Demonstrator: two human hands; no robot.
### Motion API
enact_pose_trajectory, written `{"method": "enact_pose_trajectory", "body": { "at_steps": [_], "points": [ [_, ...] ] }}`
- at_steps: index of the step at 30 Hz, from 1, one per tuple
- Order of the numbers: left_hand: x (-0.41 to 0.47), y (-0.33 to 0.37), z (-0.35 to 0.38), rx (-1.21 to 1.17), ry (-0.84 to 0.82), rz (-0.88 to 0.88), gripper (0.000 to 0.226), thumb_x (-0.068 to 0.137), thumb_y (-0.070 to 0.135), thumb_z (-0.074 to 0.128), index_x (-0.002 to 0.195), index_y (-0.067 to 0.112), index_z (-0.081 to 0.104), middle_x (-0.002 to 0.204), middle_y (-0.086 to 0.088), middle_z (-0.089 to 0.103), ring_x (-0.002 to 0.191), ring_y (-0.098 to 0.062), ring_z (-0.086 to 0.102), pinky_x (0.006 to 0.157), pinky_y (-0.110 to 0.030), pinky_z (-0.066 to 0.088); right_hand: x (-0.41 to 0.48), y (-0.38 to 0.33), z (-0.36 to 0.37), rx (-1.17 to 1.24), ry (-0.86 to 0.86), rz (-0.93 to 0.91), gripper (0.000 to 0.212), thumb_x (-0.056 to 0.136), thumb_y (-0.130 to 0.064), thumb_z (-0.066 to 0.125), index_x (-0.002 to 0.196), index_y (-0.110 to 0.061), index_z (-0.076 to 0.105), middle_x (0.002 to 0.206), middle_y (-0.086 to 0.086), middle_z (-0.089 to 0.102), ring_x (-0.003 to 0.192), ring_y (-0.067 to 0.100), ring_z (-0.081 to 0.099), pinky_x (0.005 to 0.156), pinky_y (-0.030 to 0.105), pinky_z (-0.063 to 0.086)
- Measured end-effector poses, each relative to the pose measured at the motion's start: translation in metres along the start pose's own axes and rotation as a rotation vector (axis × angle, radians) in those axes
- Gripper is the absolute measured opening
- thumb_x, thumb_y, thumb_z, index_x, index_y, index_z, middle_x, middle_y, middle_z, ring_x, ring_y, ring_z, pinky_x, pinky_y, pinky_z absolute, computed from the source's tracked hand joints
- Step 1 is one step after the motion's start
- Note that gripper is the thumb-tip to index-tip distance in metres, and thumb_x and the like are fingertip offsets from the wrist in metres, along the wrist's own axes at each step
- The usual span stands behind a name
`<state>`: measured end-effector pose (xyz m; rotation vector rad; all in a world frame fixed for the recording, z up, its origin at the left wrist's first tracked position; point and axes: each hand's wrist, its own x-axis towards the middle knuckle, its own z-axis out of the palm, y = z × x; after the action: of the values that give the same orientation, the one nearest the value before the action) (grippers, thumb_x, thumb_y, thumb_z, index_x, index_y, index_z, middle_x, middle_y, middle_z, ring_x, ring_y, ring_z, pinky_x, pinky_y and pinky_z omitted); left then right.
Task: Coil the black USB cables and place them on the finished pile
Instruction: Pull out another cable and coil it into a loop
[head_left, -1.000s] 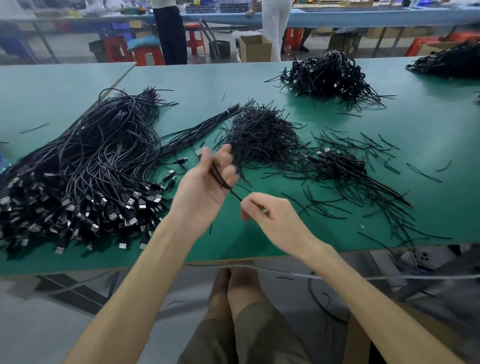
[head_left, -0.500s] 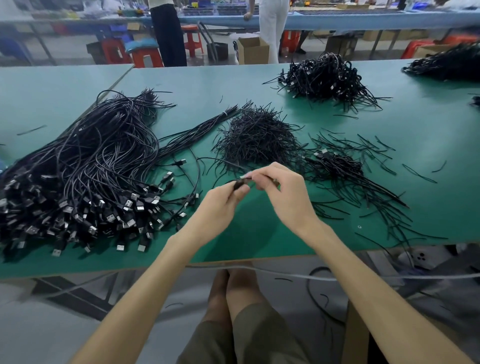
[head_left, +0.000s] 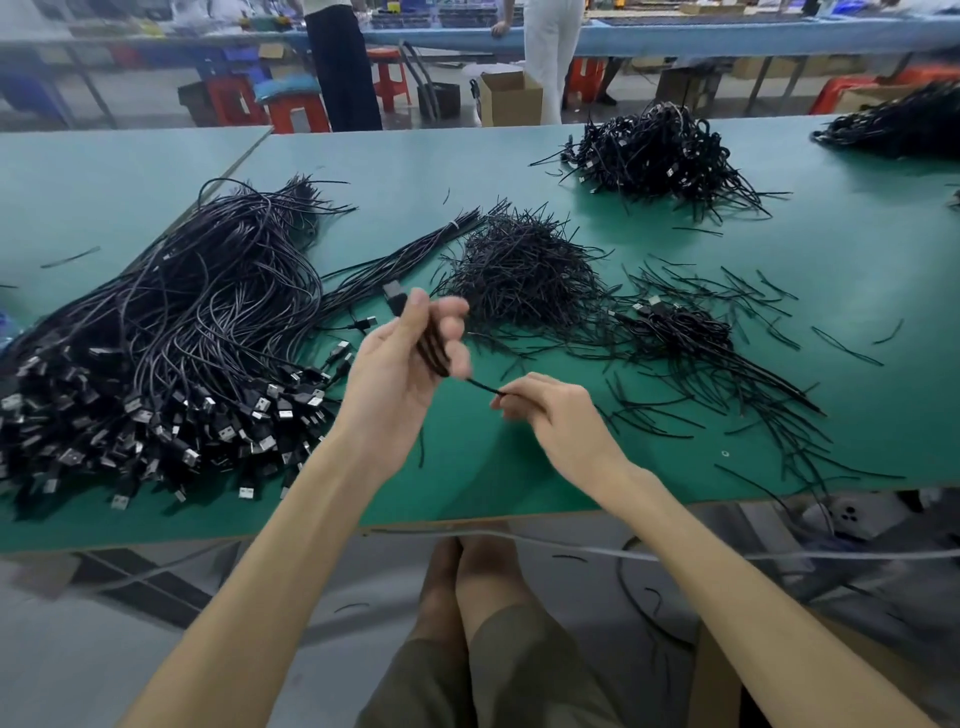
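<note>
far left, on the green surface (head_left: 857, 291): big heap of loose usb cables (head_left: 171, 364), uncoiled, plug ends massed toward the near edge, cords fanning away toward the back.

just right of it: tied bundle of straight strands (head_left: 405, 254), lying slantwise toward the back.

centre-left, above the surface: left hand (head_left: 400, 374), palm up, fingers (head_left: 452, 312) curled round a folded cable (head_left: 431, 348). the folded cable is off the surface, and its plug (head_left: 395, 299) sticks out past the top of the hand.

centre: thin black strand (head_left: 480, 385) running from the bottom of the folded cable to the right hand (head_left: 550, 415). the fingertips there are pinched on the strand's end. cannot tell whether it is the cable's own tail or a tie.

behind the hands: mound of short black ties (head_left: 524, 275).

right of the mound: small cluster of coiled cables (head_left: 675, 325), one plug showing.

farther back: larger heap of coiled cables (head_left: 660, 150).

near right: scattered ties (head_left: 753, 405), spread toward the front edge.

far right, back edge: another dark cable heap (head_left: 898, 124), partly cut off.
</note>
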<state>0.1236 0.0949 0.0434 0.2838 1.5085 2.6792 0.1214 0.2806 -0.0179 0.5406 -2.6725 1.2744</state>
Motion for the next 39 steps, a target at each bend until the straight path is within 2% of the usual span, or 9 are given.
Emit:
{"method": "enact_pose_trajectory", "body": {
  "at_steps": [3, 9, 11, 13, 15, 18, 22, 31, 39],
  "points": [
    [-0.009, 0.000, -0.004, 0.433, -0.194, -0.053, 0.043, 0.106, 0.037, 0.044, 0.072, 0.023, 0.066, 0.059, 0.007, 0.039, 0.050, -0.010, 0.035, 0.053, -0.019, 0.034, 0.012, 0.007, -0.011, -0.269, 0.050, -0.111, 0.012, 0.098, -0.013, 0.065, 0.094, -0.007, 0.075, 0.092, 0.001, 0.073, 0.090, 0.027, 0.064, 0.093, 0.044, 0.043],
    [-0.007, -0.038, -0.014, 1.355, -0.261, -0.019, 0.027, 0.106, 0.030, 0.052, 0.092, 0.015, 0.070, 0.078, 0.000, 0.071, 0.072, -0.017, 0.063, 0.072, -0.038, 0.050, 0.022, -0.015, -0.022, -0.486, 0.215, -0.219, 0.023, 0.098, -0.030, 0.061, 0.089, -0.013, 0.074, 0.087, -0.003, 0.070, 0.093, 0.025, 0.059, 0.100, 0.040, 0.031],
    [-0.006, -0.045, -0.017, 1.259, -0.090, 0.088, 0.027, 0.106, 0.031, 0.050, 0.110, 0.012, 0.071, 0.089, 0.003, 0.074, 0.078, -0.015, 0.063, 0.078, -0.037, 0.050, 0.021, -0.026, -0.018, -0.384, 0.231, -0.221, 0.020, 0.100, -0.026, 0.061, 0.091, -0.015, 0.075, 0.085, -0.007, 0.067, 0.090, 0.023, 0.058, 0.096, 0.042, 0.034],
    [-0.004, -0.048, -0.018, 1.111, -0.034, 0.173, 0.026, 0.107, 0.032, 0.047, 0.102, 0.025, 0.071, 0.070, 0.020, 0.063, 0.062, 0.000, 0.046, 0.059, -0.023, 0.038, 0.018, -0.031, -0.014, -0.225, 0.247, -0.196, 0.018, 0.102, -0.021, 0.059, 0.098, -0.015, 0.076, 0.081, -0.014, 0.059, 0.087, 0.020, 0.056, 0.091, 0.040, 0.037],
    [-0.004, -0.054, -0.013, 0.890, 0.000, 0.136, 0.028, 0.107, 0.036, 0.045, 0.090, 0.034, 0.067, 0.066, 0.020, 0.053, 0.062, 0.001, 0.042, 0.064, -0.017, 0.036, 0.013, -0.033, -0.008, -0.094, 0.277, -0.173, 0.018, 0.102, -0.017, 0.059, 0.105, -0.010, 0.075, 0.082, -0.016, 0.054, 0.085, 0.016, 0.054, 0.087, 0.032, 0.041],
    [-0.001, -0.056, -0.005, 0.266, 0.060, -0.067, 0.048, 0.103, 0.042, 0.046, 0.128, 0.004, 0.064, 0.112, 0.003, 0.074, 0.109, -0.007, 0.067, 0.097, -0.026, 0.050, 0.004, -0.039, 0.004, 0.006, 0.290, -0.150, 0.023, 0.103, -0.014, 0.057, 0.116, -0.005, 0.073, 0.090, -0.010, 0.059, 0.088, 0.012, 0.054, 0.088, 0.024, 0.044],
    [0.006, -0.047, -0.001, -0.169, 0.089, -0.161, 0.054, 0.110, 0.038, 0.030, 0.139, -0.002, 0.051, 0.137, -0.012, 0.065, 0.127, -0.022, 0.062, 0.097, -0.028, 0.054, -0.001, -0.039, 0.016, -0.009, 0.274, -0.167, 0.026, 0.103, -0.011, 0.056, 0.123, -0.002, 0.069, 0.106, 0.009, 0.071, 0.101, 0.027, 0.063, 0.095, 0.037, 0.050],
    [0.004, -0.043, 0.017, -0.425, 0.247, -0.243, 0.034, 0.108, 0.037, 0.039, 0.103, 0.013, 0.062, 0.081, 0.004, 0.070, 0.079, -0.017, 0.069, 0.076, -0.028, 0.057, -0.005, -0.032, 0.023, -0.012, 0.390, -0.096, 0.018, 0.095, -0.027, 0.070, 0.083, -0.014, 0.064, 0.079, -0.018, 0.058, 0.078, 0.012, 0.052, 0.070, 0.032, 0.045],
    [0.003, -0.046, 0.016, -0.328, 0.134, -0.188, 0.033, 0.107, 0.039, 0.039, 0.084, 0.016, 0.047, 0.071, 0.003, 0.049, 0.074, -0.017, 0.057, 0.083, -0.029, 0.052, -0.004, -0.026, 0.018, 0.183, 0.345, 0.185, 0.034, 0.085, -0.041, 0.079, 0.087, -0.025, 0.048, 0.082, -0.010, 0.066, 0.075, 0.005, 0.060, 0.066, 0.026, 0.048]
  ]
}}
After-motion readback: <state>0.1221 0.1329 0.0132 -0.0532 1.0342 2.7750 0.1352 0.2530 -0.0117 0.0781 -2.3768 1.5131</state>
